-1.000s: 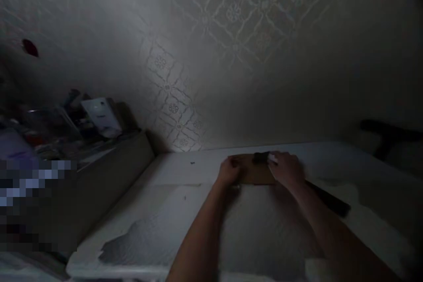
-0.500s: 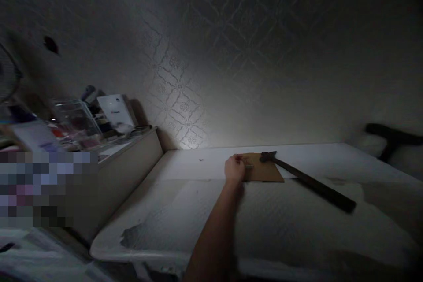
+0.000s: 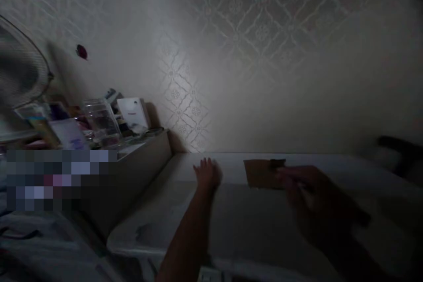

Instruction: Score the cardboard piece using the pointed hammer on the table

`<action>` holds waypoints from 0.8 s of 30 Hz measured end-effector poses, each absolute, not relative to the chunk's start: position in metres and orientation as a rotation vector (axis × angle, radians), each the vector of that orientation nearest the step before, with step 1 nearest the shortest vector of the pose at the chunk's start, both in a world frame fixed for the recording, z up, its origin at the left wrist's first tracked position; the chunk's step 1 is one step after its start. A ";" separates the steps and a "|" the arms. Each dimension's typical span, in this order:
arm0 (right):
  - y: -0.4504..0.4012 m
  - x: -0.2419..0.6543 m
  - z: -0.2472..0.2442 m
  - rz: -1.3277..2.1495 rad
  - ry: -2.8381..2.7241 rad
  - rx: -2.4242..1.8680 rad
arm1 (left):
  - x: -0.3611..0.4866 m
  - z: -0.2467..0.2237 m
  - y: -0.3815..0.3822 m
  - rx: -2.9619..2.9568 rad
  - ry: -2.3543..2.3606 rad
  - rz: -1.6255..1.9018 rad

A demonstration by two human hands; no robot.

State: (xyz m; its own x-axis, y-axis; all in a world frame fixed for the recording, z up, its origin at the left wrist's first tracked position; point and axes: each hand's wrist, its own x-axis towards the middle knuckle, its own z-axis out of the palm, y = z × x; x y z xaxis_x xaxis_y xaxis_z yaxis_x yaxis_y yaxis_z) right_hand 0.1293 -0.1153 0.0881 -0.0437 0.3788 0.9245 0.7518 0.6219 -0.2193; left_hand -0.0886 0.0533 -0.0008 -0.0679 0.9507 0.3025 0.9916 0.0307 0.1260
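The left grip (image 3: 205, 172), spread at the cardboard's (image 3: 259, 175) nine o'clock, should stay clear. The right grip (image 3: 309, 189), three o'clock, blurs over the hammer (image 3: 276, 163); I cannot tell whether it's closed.

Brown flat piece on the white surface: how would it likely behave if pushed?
The brown flat piece looks fairly stiff, given its straight edges. Its thin look suggests little weight. Lying flat, it would probably slide rather than roll.
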 end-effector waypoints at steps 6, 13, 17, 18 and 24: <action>-0.015 0.158 0.021 -0.246 -1.869 -1.332 | -0.085 0.002 0.053 -2.153 -2.164 -0.416; 0.009 0.189 -0.025 -0.027 -1.763 -1.472 | -0.085 0.013 0.052 -2.151 -2.232 -0.439; 0.008 0.189 -0.023 0.045 -1.731 -1.470 | -0.083 0.016 0.051 -2.092 -2.272 -0.513; 0.008 0.189 -0.022 0.055 -1.731 -1.468 | -0.083 0.017 0.050 -2.083 -2.268 -0.535; 0.006 0.185 -0.020 0.077 -1.723 -1.433 | -0.080 0.018 0.048 -2.065 -2.230 -0.514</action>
State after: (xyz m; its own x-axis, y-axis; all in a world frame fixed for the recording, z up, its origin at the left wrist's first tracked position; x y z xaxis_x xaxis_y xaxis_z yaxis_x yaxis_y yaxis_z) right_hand 0.1848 0.0064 -0.0198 0.0401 0.8235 0.5659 0.7699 0.3356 -0.5428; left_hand -0.0801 0.0480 0.0177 -0.1012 0.9587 0.2659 0.9783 0.0474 0.2015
